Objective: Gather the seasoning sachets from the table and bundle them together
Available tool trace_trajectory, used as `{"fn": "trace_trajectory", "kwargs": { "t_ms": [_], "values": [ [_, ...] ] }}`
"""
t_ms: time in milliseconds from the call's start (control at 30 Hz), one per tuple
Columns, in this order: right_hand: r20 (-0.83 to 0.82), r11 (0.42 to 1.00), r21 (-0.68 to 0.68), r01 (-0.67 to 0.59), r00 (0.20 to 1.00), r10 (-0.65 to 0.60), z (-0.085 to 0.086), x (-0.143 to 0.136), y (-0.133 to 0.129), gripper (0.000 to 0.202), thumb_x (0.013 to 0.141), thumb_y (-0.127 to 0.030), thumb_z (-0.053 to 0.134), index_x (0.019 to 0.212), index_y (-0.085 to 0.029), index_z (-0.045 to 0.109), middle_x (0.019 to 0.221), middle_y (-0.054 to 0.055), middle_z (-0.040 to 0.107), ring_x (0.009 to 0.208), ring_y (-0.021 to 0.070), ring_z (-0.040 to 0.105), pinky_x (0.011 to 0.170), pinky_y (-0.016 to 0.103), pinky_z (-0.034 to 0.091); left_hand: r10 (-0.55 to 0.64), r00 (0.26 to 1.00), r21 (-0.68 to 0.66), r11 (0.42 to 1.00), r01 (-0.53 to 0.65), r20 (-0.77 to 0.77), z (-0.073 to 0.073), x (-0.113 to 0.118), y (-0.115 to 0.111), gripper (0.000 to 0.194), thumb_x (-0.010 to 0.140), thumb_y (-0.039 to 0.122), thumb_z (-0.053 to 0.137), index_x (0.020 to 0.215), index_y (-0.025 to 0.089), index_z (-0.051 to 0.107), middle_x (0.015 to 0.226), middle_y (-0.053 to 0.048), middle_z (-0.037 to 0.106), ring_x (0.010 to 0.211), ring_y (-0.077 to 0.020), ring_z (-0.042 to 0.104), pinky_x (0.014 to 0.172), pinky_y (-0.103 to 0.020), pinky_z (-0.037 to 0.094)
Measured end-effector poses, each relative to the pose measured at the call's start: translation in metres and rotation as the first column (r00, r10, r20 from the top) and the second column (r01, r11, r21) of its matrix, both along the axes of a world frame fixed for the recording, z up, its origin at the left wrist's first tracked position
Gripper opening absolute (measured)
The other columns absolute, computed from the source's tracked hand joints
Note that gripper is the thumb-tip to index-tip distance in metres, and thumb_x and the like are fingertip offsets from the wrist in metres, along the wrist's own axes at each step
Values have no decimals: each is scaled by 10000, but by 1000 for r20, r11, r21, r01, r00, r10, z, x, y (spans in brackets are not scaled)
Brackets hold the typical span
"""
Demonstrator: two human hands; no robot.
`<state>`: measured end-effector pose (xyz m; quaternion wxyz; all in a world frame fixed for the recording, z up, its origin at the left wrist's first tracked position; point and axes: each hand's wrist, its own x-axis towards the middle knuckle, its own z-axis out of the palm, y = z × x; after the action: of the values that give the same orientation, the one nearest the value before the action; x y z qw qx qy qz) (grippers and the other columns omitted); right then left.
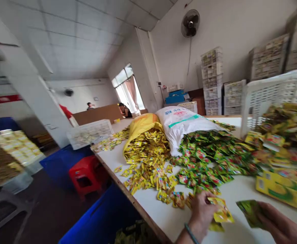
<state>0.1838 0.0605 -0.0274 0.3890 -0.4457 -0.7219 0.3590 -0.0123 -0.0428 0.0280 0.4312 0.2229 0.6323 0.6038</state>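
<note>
My left hand [201, 211], with a dark band at the wrist, has its fingers closed on a yellow sachet [222, 210] at the table's near side. Another yellow sachet [216, 226] shows just below it. To the right, my right hand [275, 218] pinches a green sachet [249, 211] above the white tabletop. Beyond my left hand lies a loose heap of yellow sachets [151, 169], spilling from a yellow sack [139, 123]. Beside it, green sachets [214, 152] spread from the mouth of a white sack [179, 118].
Yellow printed boxes [282, 189] lie at the right, near a white perforated crate [270, 91] with sachets. A red stool [86, 173] and a blue bin [105, 217] stand by the table's left edge. Stacked crates [212, 81] line the wall. Two people are far off.
</note>
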Motion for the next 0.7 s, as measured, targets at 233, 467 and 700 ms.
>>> {"fn": "trace_trajectory", "kwargs": {
  "t_ms": [233, 467, 700],
  "values": [
    [-450, 877, -452, -160, 890, -69, 72, 5, -46, 370, 636, -440, 711, 900, -189, 650, 900, 84, 727, 803, 236, 657, 730, 353, 520, -247, 967, 67, 968, 243, 67, 4, 29, 19, 351, 534, 290, 801, 797, 168, 603, 641, 2, 668, 587, -138, 616, 581, -238, 471],
    [-477, 849, -500, -171, 872, -105, 59, 8, -39, 304, 639, -393, 695, 837, -178, 613, 779, 36, 664, 703, 169, 586, 625, 290, 452, -254, 966, 66, 966, 251, 50, 7, 46, 24, 422, 619, 412, 775, 912, 158, 609, 718, -26, 710, 628, -151, 646, 589, -242, 488],
    [-350, 855, -476, -205, 936, 29, 66, 19, -36, 245, 715, -389, 627, 820, -168, 622, 700, 8, 617, 669, 162, 559, 635, 298, 434, -323, 946, 89, 943, 320, 20, 22, 59, 26, 545, 574, 321, 839, 1007, 179, 540, 682, 16, 701, 600, -141, 644, 628, -246, 489]
  ]
}}
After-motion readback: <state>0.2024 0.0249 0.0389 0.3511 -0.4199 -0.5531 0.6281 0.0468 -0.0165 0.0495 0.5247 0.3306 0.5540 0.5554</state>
